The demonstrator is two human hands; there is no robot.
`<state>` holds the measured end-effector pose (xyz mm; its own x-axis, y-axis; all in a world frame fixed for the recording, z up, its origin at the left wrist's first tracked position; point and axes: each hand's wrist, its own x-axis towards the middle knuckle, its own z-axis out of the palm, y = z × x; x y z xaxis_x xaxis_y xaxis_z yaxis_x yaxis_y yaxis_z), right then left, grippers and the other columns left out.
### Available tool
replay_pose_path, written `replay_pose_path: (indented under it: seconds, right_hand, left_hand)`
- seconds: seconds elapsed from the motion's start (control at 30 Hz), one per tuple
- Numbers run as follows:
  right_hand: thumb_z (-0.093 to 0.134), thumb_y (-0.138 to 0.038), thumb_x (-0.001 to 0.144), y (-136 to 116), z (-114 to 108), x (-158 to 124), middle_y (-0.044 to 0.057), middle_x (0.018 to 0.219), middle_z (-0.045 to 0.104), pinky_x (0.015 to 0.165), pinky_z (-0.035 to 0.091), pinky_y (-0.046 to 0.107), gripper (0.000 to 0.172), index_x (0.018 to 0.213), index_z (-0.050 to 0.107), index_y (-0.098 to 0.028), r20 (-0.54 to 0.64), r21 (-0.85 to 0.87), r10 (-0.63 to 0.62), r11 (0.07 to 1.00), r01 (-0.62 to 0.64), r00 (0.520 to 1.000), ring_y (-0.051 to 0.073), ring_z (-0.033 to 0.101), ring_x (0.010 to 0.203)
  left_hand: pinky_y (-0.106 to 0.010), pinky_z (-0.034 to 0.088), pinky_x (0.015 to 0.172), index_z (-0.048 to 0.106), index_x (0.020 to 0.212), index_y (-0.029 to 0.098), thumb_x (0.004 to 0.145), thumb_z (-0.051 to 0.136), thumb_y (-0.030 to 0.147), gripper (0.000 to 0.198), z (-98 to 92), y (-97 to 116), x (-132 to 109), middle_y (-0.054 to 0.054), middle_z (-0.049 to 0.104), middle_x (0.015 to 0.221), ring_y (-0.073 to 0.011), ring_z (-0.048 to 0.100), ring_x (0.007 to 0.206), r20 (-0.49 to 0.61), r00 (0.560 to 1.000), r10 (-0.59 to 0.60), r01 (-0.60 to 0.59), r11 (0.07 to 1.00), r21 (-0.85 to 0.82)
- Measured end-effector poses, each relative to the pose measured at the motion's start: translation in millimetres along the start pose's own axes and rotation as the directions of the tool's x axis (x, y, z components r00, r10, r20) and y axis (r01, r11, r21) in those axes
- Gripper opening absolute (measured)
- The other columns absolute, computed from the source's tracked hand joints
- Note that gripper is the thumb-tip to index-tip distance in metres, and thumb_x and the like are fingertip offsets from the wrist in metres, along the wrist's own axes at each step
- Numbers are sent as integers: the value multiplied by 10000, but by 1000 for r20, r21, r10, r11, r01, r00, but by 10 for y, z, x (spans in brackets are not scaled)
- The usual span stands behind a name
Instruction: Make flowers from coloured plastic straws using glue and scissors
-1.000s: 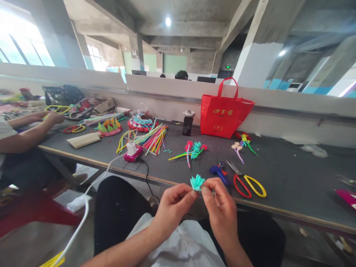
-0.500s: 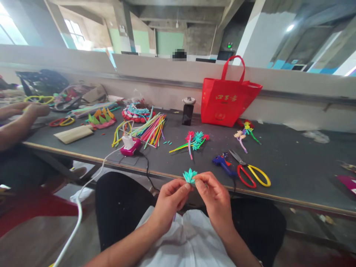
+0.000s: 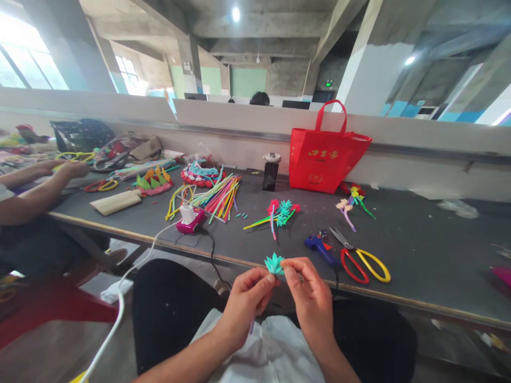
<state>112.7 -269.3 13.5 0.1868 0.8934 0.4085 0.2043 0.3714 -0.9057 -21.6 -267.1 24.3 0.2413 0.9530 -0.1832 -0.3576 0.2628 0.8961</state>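
Observation:
A small teal pipe-cleaner flower (image 3: pixel 273 263) is pinched between both my hands, in front of my lap and just short of the table's front edge. My left hand (image 3: pixel 244 303) grips it from below with thumb and fingers closed. My right hand (image 3: pixel 308 298) pinches the flower's right side with thumb and forefinger. Just beyond my right hand lie a blue glue gun (image 3: pixel 318 246) and red-and-yellow scissors (image 3: pixel 361 259) on the dark table (image 3: pixel 419 250).
Finished pipe-cleaner flowers (image 3: pixel 279 211) and a bundle of coloured stems (image 3: pixel 217 192) lie mid-table. A red tote bag (image 3: pixel 325 154) and a dark bottle (image 3: pixel 270 173) stand at the back. A pink power strip (image 3: pixel 189 219) trails a white cable. Another person's arms (image 3: pixel 40 183) work at left.
The view has shifted slightly; my hands stay together on the teal flower, with small finger movements around it.

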Motion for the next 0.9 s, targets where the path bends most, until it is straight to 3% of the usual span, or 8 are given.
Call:
replay_pose_path:
  seconds: [0.13,0.33,0.5,0.7,0.9]
  right_hand:
    - [610,-376,914,-62,-67,-8,55,979,692,763,526,296,206,1007,685,-208,-102,21,-17,1000,19,995,190,651,874]
    - [613,-360,913,-216,-77,20,36,878,686,710,532,268,174,937,690,-206,-37,27,-113,993,114,993,176,653,795]
    - [612,-293,917,-349,-3,46,36,888,649,754,528,275,103,920,688,-224,-2,-13,-285,958,285,959,175,637,841]
    - [629,-242,899,-377,35,13,38,895,654,700,552,273,98,970,696,-244,44,-128,-393,910,395,919,174,649,807]
    - [632,-229,896,-327,16,13,31,889,651,691,533,270,99,975,690,-246,42,-187,-386,903,386,922,171,635,798]
  left_hand:
    - [-223,93,445,666,764,128,756,745,452,334,10,68,-28,69,376,502,-54,207,468,-9,1000,7,-7,998,-59]
    - [-214,137,434,680,786,127,858,643,419,303,30,228,-101,63,378,503,-52,221,451,30,997,77,-72,986,-148]
    - [-188,185,439,678,768,136,768,763,409,286,65,329,-193,55,423,543,-49,290,484,-11,991,137,-136,969,-208]
    - [-183,223,444,656,724,146,705,822,410,313,60,249,-214,34,520,568,-41,361,468,-48,992,113,-121,965,-232]
    - [-188,208,462,672,730,141,728,815,387,284,60,170,-177,31,523,592,-40,340,495,-37,995,89,-95,968,-232]
